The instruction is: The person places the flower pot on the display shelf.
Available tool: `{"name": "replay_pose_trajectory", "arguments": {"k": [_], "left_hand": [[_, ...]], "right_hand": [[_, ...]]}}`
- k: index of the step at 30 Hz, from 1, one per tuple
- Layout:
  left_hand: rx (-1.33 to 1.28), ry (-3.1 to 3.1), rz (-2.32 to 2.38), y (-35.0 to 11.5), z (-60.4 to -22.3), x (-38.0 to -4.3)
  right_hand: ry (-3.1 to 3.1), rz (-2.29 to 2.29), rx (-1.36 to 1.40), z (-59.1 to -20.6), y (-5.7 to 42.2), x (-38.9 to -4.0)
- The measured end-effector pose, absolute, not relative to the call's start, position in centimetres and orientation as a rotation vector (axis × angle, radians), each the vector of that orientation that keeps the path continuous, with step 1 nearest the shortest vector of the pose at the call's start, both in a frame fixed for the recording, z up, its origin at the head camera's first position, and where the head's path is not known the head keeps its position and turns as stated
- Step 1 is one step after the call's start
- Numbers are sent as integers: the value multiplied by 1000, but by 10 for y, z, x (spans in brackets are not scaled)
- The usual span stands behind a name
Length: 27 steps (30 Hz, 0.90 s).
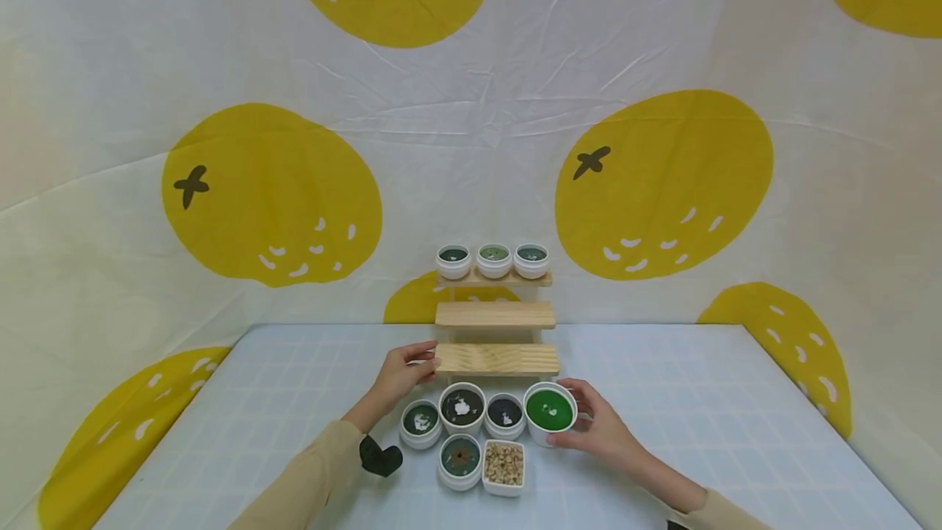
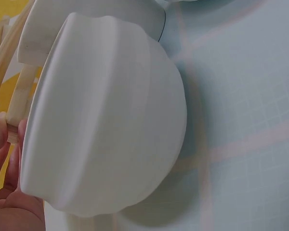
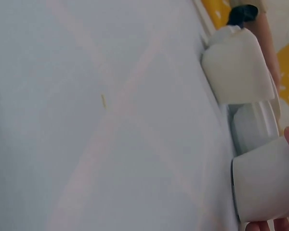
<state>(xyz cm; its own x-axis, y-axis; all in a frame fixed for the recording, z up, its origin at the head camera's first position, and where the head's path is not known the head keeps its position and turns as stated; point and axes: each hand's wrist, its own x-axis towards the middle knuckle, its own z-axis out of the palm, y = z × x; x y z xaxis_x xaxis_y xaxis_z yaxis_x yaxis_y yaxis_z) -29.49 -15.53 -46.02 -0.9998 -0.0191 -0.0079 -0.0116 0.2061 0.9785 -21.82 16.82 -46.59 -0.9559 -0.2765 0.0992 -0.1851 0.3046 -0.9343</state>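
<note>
My left hand [image 1: 403,370] pinches the left end of the lowest step of a tiered wooden stand [image 1: 497,359]. In the left wrist view, thumb and fingers meet at the wood, partly hidden behind a white bowl [image 2: 101,115]. On the right, my right hand [image 1: 599,428] grips a white cup of bright green filling [image 1: 550,410], thumb in front and fingers behind. The right wrist view shows this cup [image 3: 265,183] from the side. Left of it are a small dark-filled bowl [image 1: 504,413], a larger dark-filled bowl [image 1: 462,407] and a small dark green bowl [image 1: 421,420].
Nearest me stand a bowl with a brown-centred filling [image 1: 460,458] and a square white dish of chopped brown bits [image 1: 504,464]. Three small bowls, one pale green [image 1: 494,260], line the top step. Behind the checked blue tablecloth [image 1: 662,383] hangs a fruit-print curtain [image 1: 471,170].
</note>
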Motion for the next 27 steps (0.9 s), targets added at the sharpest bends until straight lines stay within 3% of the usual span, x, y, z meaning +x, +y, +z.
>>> {"name": "replay_pose_trajectory", "arguments": {"k": [9,15,27], "left_hand": [[-14,-2451,-1981,-151,-440,-281],[12,-2449,-1958,-154,-459,-295],[31,-2434,-1967,-155,-459,-294]], "right_hand": [[2469,-1744,-407,-469,165,-221],[2481,-1724,-398,-468,165,-224],[2503,-1750,-429,-458,167,-224]]}}
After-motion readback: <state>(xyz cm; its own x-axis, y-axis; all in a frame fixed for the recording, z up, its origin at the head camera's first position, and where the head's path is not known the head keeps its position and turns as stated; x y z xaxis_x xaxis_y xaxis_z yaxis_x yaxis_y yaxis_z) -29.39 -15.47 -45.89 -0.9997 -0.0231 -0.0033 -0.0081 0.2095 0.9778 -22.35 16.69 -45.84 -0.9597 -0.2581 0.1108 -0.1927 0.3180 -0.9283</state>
